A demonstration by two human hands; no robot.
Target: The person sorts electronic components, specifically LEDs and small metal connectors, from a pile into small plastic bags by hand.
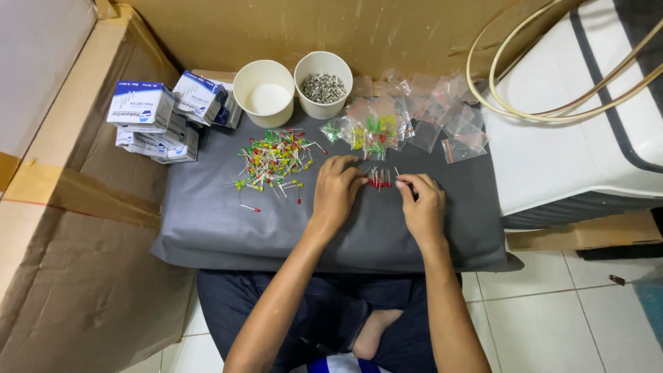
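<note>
Red LEDs [379, 179]: small cluster on grey worktop [207, 221], right of the mixed LED pile [275, 160]. Light, tiny, thin bendable legs; lift by the legs. Left hand [336, 190] fingers resting on cluster, grip indiscernible; right hand [421, 204] pinching one.

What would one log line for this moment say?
left hand: on small red LED row | right hand: pinching one LED lead | loose LED pile: left of hands

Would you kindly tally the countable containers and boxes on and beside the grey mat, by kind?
White paper cups: 2, one empty, one holding small metal parts
Blue-and-white boxes: about 5, stacked, so some may be hidden
Total: about 7
</note>
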